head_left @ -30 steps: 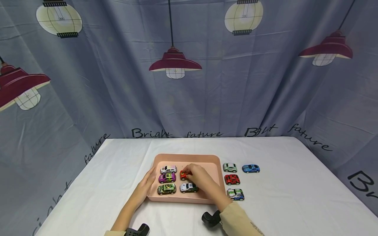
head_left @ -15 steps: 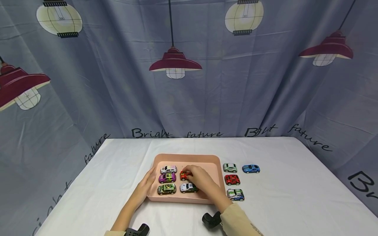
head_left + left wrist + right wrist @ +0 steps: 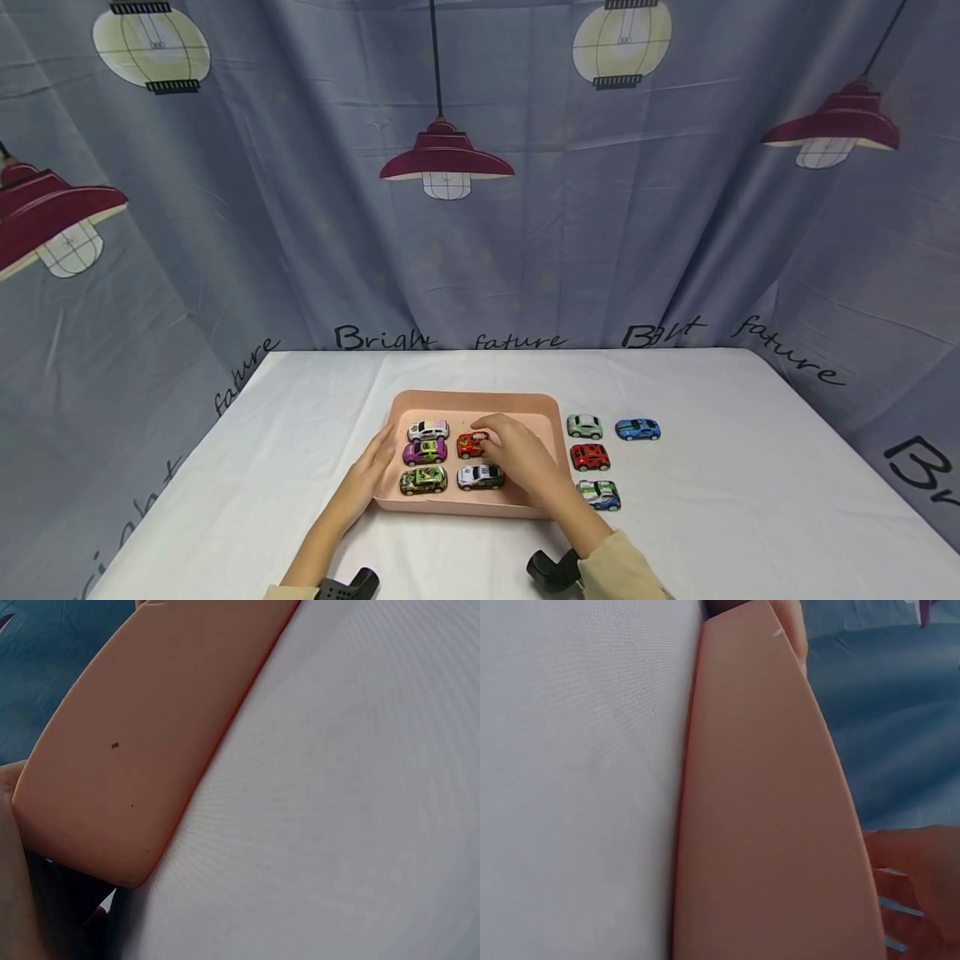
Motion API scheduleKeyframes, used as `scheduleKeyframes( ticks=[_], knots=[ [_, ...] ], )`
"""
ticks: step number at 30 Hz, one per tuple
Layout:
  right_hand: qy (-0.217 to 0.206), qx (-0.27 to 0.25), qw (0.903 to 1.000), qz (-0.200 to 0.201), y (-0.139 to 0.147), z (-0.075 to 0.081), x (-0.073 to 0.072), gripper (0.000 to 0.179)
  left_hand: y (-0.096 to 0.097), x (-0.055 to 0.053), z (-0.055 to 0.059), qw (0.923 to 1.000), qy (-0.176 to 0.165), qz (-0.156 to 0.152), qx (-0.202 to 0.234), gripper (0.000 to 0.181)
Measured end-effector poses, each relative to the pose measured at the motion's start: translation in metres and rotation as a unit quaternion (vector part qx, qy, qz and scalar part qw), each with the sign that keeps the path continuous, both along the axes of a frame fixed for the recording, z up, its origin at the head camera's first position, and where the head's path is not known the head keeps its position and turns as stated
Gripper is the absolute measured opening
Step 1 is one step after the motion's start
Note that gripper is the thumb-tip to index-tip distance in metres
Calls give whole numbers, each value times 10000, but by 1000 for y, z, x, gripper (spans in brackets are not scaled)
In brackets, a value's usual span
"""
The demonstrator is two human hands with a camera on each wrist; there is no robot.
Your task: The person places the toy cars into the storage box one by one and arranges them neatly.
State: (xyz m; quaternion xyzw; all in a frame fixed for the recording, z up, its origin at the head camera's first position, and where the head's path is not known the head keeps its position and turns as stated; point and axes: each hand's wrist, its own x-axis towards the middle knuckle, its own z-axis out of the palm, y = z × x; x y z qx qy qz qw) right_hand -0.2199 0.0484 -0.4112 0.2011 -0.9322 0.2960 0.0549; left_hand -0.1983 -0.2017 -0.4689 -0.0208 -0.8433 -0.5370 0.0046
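Observation:
My left hand (image 3: 365, 475) rests along the left wall of a shallow pink tray (image 3: 510, 407), its fingers fairly straight against the rim. Inside the tray are a white toy car (image 3: 428, 431), a purple toy car (image 3: 424, 452), a green camouflage toy car (image 3: 423, 481), a white-and-black toy car (image 3: 480, 477) and a red toy car (image 3: 471, 445). My right hand (image 3: 522, 454) hovers over the tray beside the red car, fingers spread apart from one another; the car's right end is partly hidden. In the right wrist view the tray's front wall (image 3: 765, 795) hides the cars.
Right of the tray on the white-covered table (image 3: 720, 467) stand a pale green car (image 3: 584, 426), a blue car (image 3: 637, 429), a red spotted car (image 3: 590, 457) and a white, green and blue car (image 3: 600, 495). A patterned curtain (image 3: 510, 267) hangs behind.
My right hand has let go of the red car and shifted slightly right, its fingers spreading; more of the car shows. My left hand stays at the tray.

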Motion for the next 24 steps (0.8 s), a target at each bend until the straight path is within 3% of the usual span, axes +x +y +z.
scheduleKeyframes(
  ticks=[9, 15, 24],
  knots=[
    [624, -217, 9976, -182, 17, 4, 11, 27, 0, 1, 1, 10000, -12, -26, 45, 52],
    [1342, 193, 9896, -477, 36, 6, 20, 30, 0, 1, 1, 10000, -15, -39, 61, 53],
    [1692, 465, 9826, -603, 70, 6, 29, 33, 1, 1, 2, 9999, 0, -81, 95, 52]
  ],
)
